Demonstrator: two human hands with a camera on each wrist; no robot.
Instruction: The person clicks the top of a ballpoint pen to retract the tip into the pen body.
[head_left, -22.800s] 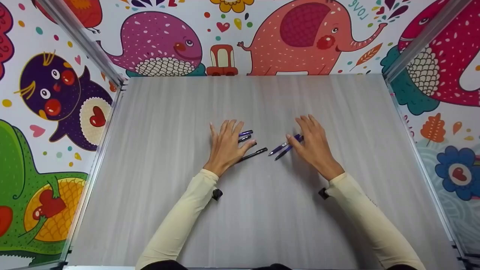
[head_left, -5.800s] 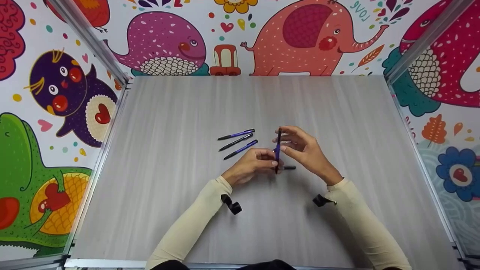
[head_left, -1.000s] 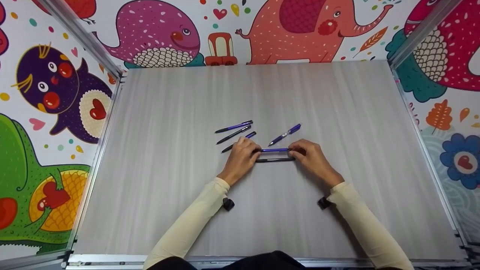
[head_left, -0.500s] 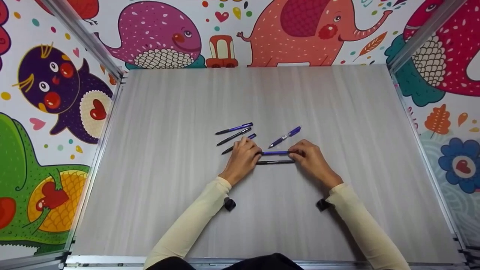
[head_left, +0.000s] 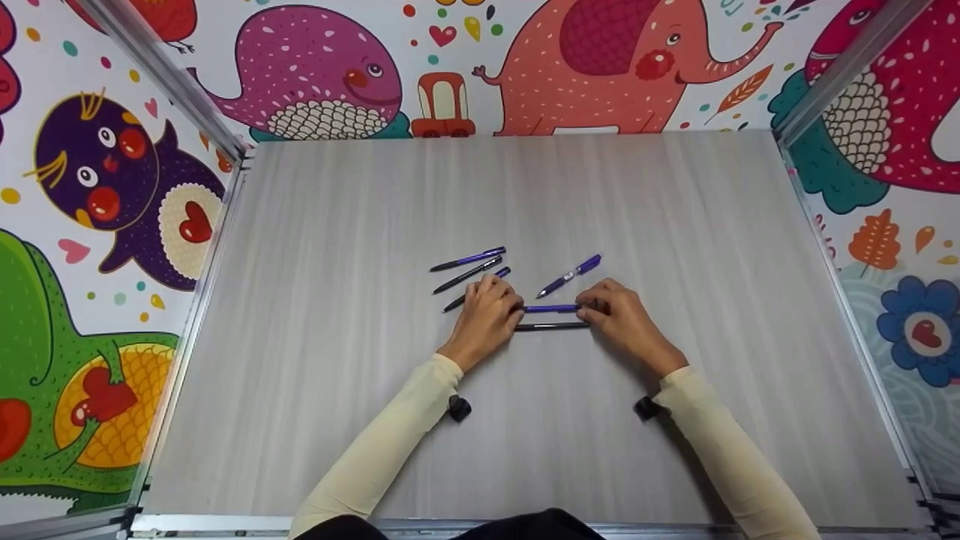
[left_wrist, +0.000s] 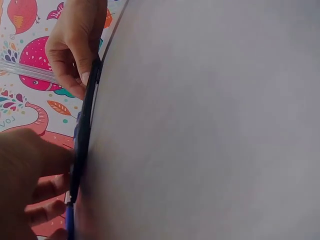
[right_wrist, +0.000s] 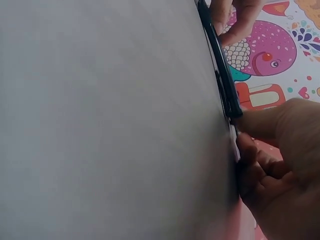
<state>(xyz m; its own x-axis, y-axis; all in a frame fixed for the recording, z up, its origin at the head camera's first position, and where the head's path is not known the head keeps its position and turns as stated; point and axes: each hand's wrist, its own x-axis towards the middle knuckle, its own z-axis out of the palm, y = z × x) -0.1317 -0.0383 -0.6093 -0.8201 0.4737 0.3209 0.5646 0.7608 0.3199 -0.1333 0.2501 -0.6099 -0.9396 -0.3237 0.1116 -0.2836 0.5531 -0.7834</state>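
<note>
Your left hand (head_left: 487, 313) and right hand (head_left: 621, 315) pinch opposite ends of a slender, blue-barrelled pen (head_left: 551, 309) — printed wall lettering (left_wrist: 7, 122) reads "LOV".

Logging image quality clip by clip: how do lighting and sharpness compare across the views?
Head: bright, fairly even, the tabletop showing a soft shadow beside the right sleeve; left wrist: dimmer, with the near left hand soft; right wrist: dim too, a glossy streak along the black pen.
</note>
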